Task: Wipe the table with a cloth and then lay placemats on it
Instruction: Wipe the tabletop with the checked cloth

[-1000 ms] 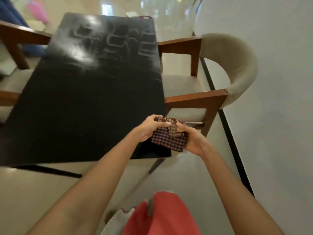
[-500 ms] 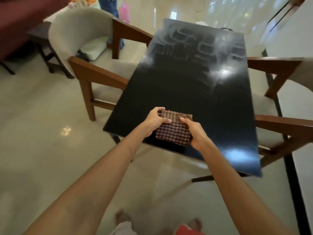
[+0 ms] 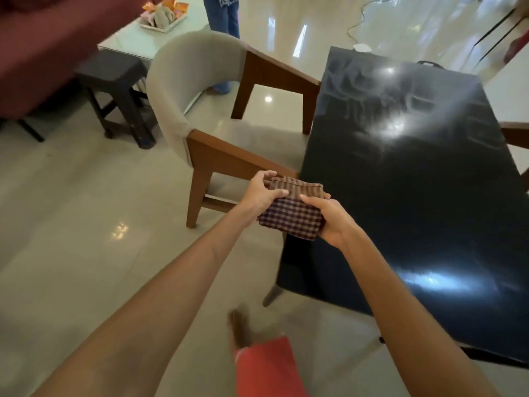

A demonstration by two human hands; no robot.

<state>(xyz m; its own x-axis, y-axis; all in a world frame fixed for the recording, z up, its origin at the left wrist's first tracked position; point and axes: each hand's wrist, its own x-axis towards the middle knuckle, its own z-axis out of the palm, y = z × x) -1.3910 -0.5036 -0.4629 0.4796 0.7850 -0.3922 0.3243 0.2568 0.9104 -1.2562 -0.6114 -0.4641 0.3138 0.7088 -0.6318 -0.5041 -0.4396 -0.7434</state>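
Observation:
A folded checked cloth (image 3: 292,213), brown and dark purple, is held in the air just off the near left corner of the black glossy table (image 3: 423,196). My left hand (image 3: 262,193) grips its left edge with the thumb on top. My right hand (image 3: 329,216) grips its right side, fingers curled under. Streaky smear marks show on the far half of the tabletop. No placemats are in view.
A beige chair with wooden arms (image 3: 200,110) stands at the table's left side. Behind it are a dark stool (image 3: 114,81), a maroon sofa (image 3: 43,44) and a low glass table with a tray (image 3: 160,21). A person's legs (image 3: 223,15) stand at the back. Another chair's arm (image 3: 515,133) shows at right.
The view has swung from the table's right side round its near end to its left corner. Both hands keep hold of the cloth, which now looks folded flatter.

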